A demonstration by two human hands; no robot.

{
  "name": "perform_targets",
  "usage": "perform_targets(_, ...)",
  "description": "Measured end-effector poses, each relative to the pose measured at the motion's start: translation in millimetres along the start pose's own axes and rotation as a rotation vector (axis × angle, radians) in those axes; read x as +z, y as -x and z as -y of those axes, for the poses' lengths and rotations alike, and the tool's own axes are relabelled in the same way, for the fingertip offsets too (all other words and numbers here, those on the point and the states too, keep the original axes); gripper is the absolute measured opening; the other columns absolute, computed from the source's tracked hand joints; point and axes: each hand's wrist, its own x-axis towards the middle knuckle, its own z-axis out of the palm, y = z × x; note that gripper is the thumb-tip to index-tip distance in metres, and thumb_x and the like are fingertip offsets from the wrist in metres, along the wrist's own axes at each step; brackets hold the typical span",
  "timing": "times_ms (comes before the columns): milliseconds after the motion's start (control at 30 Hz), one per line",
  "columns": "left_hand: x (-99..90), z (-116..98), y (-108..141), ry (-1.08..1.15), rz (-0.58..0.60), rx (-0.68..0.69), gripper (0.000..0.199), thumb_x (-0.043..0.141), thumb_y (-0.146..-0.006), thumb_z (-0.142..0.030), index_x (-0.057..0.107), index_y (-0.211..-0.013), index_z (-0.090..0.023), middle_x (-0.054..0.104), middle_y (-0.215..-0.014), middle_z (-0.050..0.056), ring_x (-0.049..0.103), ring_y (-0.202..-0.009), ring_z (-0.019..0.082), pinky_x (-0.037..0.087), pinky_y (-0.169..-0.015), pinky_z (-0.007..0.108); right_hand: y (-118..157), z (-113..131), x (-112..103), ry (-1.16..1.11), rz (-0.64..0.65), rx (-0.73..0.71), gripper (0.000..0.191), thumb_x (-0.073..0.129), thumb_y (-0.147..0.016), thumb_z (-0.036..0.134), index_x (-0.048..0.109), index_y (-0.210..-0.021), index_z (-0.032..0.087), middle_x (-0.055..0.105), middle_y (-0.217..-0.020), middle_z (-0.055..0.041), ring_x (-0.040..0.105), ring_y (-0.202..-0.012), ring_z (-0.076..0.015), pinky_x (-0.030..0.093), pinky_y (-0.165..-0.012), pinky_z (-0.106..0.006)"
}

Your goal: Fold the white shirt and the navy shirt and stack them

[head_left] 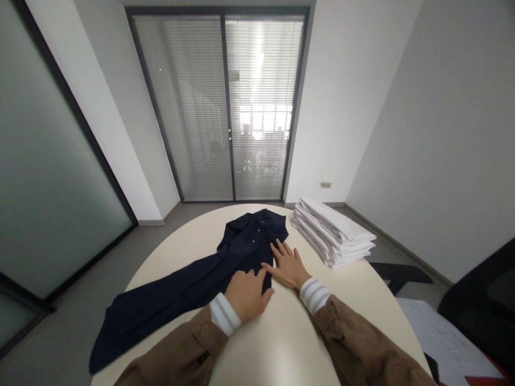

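forearms (358, 338) aslant, hands (288, 268) palm-down

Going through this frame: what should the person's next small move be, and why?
Probably move the left hand along the navy cloth garment with small buttons and draw its long left section inward. That section trails toward the rim of the round cream table, while the rest lies compact near both hands; the right hand, fingers spread at its right edge, could steady it.

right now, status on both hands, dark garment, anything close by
Right hand spread at edge of dark garment; left hand on near side, grip unclear. Buttons face up, long section trailing left. White folded stack close on the right.
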Motion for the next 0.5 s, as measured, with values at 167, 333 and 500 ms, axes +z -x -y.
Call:
perform_targets(167,2.5,12.6,-4.5,0.122,-0.022,0.137,0.046,0.040,-0.098,-0.039,0.051,-0.138,-0.019,0.065,-0.131,0.013,0.059,-0.122,0.028,0.028,-0.115,0.054,-6.6,-8.4,2.1,0.024,-0.158,0.094,0.075,0.050,-0.091,0.056,0.032,-0.155,0.021,0.016,-0.164,-0.0144,0.020,-0.147,-0.0396,0.014,-0.114,-0.064)
perform_targets(333,11.5,34.2,-12.1,0.007,-0.056,-0.071,0.046,0.047,-0.094,-0.032,0.054,-0.136,-0.015,0.038,-0.155,0.016,0.030,-0.145,0.036,0.031,-0.112,0.061,10.6,5.2,-16.2,-0.081,-0.415,-0.241,0.041,0.047,-0.096,0.029,0.056,-0.135,0.019,0.052,-0.142,-0.0144,0.047,-0.129,-0.0274,0.034,-0.108,-0.048)
perform_targets(500,11.9,57.2,-21.1,-0.017,0.013,-0.081,0.041,0.051,-0.089,-0.014,0.060,-0.129,-0.008,0.030,-0.158,0.022,0.030,-0.146,0.031,0.032,-0.117,0.039,31.4,30.5,-17.9,-0.117,-0.127,-0.776,0.033,0.060,-0.092,0.039,0.067,-0.120,0.023,0.066,-0.116,-0.0082,0.058,-0.105,-0.0231,0.042,-0.093,-0.038)
